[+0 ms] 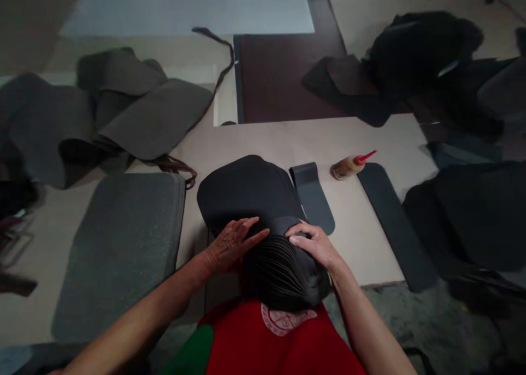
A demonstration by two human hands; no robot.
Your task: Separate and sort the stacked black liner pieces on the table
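A thick stack of dark, flexible sheets lies at the table's front edge. Its near end curves down toward my body, with many thin edges fanned out. My left hand rests on the left side of the stack, fingers stretched and apart. On the right side, my right hand has thumb and fingers closed at the edge of a top sheet, beside the fanned edges. Just beyond that hand lies a dark strip with its far end folded over.
A small glue-type bottle with a red nozzle lies near a long dark strip. On the left is a stack of grey rounded panels. Loose grey pieces lie behind it, and dark pieces are heaped at the right.
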